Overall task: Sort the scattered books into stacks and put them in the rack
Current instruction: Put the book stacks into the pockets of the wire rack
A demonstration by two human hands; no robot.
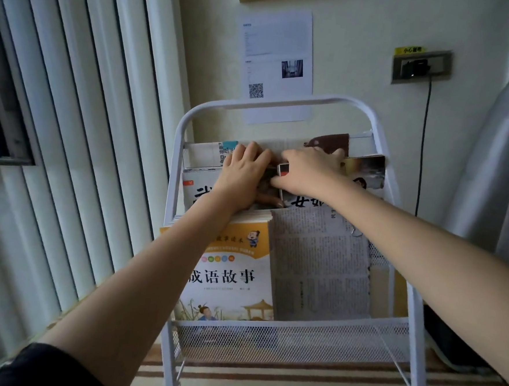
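A white metal rack (277,102) stands against the wall, with books in its tiers. My left hand (242,174) and my right hand (306,169) both reach into the upper tier and grip a small book (282,171) with a white and red corner, most of it hidden under my fingers. Behind it lean a book with a brown cover (330,142) and a photo-cover book (367,170). A white book with large black characters (197,192) stands below my left hand. In the lower tier stand an orange storybook (230,269) and a printed text booklet (320,263).
White vertical blinds (69,149) hang at the left. A paper sheet with a QR code (276,61) is stuck to the wall above the rack. At the right a wall socket (420,65) holds a plug with a black cable (422,150), next to a white curtain (497,149).
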